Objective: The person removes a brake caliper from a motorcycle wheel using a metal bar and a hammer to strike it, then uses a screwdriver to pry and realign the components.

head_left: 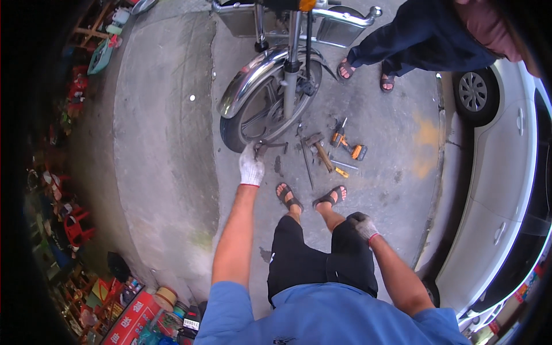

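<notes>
My left hand [251, 167], in a white knit glove, reaches to the lower front of a motorcycle's front wheel [275, 106]. Its fingers are closed around a dark metal tool [277, 145] with a bent end, which sticks out to the right close to the tyre; its exact kind is unclear. My right hand [363, 226], in a glove with blackened fingers, lies on my right knee and holds nothing. On the ground right of the wheel are a hammer [323, 155] with a wooden handle, an orange and black cordless drill [338, 138], and a long thin metal bar [307, 164].
A battery pack [359, 152], a yellow-handled tool [341, 172] and a thin rod [345, 164] lie near the hammer. A person in dark trousers [425, 40] stands beyond the drill. A silver car [500, 190] is parked at right. Assorted goods and a red box [133, 322] line the left.
</notes>
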Tool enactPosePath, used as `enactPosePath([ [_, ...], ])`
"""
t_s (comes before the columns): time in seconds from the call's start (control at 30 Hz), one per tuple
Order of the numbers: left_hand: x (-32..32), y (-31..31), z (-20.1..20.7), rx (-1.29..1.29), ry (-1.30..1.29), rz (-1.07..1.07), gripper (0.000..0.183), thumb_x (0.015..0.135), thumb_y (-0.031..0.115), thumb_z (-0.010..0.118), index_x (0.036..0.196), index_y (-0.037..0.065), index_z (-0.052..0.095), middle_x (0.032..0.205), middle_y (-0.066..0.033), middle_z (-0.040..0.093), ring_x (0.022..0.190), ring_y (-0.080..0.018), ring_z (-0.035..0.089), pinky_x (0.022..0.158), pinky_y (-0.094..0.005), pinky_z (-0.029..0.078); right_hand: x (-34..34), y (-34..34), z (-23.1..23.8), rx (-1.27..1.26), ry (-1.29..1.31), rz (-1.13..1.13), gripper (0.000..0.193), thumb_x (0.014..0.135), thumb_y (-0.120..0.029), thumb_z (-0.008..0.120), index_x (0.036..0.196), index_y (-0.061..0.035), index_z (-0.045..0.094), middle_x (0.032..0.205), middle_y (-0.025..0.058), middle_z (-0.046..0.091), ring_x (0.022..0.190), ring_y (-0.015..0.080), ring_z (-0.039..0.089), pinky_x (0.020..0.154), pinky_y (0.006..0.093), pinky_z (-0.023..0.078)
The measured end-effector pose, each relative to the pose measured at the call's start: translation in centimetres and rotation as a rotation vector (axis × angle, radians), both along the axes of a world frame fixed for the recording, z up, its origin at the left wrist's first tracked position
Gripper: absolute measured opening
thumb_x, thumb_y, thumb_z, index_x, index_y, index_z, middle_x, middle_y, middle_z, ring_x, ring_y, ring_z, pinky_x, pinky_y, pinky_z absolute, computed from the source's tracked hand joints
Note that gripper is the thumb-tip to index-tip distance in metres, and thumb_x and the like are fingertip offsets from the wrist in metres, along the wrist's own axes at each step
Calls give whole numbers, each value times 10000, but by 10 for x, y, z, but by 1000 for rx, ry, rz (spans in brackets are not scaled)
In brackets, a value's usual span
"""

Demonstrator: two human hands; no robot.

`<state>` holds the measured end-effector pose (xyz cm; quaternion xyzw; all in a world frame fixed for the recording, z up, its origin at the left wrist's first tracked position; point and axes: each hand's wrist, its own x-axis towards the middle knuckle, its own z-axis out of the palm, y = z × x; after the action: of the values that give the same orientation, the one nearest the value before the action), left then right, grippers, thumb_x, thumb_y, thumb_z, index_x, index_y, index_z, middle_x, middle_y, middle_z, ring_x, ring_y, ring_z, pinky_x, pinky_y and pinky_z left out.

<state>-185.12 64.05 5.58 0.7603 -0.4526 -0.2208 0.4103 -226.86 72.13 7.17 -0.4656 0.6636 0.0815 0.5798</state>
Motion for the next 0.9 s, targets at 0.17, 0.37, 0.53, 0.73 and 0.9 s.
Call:
enactPosePath([
  [0.17, 16, 5, 0, 0, -7, -52, 178, 893, 96, 658, 1046, 7, 641, 903, -139, 686, 828, -235, 658, 762, -342, 502, 16, -1, -39, 34, 2, 51, 300, 894, -280, 614, 1085, -58, 680, 1019, 161, 707, 928, 266, 680, 813, 364, 518],
  [0.37, 12, 31, -53, 20, 463, 192, 159, 968, 132, 544, 1044, 4, 599, 920, -95, 640, 869, -184, 595, 807, -343, 468, 73, -53, -69, -15, 35, 346, 294, 899, -293, 549, 1044, -70, 675, 819, 141, 694, 724, 278, 679, 664, 377, 523],
  [0.53, 15, 34, -99, -249, 305, 354, 136, 970, 124, 463, 944, 40, 567, 868, -79, 594, 818, -181, 552, 822, -334, 441, 70, -101, -236, -129, 152, 515, 299, 880, -300, 563, 1073, -103, 677, 1028, 153, 695, 949, 330, 669, 824, 403, 523],
  [0.73, 3, 18, -121, -700, 335, 437, 209, 993, 286, 450, 870, 122, 487, 669, -3, 410, 548, -121, 367, 514, -277, 343, 75, -168, -419, -94, 442, 852, 480, 853, -377, 626, 1225, -78, 574, 1127, 216, 660, 1060, 384, 635, 875, 462, 515],
  [0.9, 1, 17, -125, -839, 281, 516, 323, 992, 444, 485, 847, 157, 453, 603, 42, 273, 501, -70, 237, 436, -230, 184, 110, -144, -504, -79, 359, 412, 623, 810, -377, 664, 1290, -42, 450, 1076, 260, 656, 1003, 415, 647, 841, 474, 521],
])
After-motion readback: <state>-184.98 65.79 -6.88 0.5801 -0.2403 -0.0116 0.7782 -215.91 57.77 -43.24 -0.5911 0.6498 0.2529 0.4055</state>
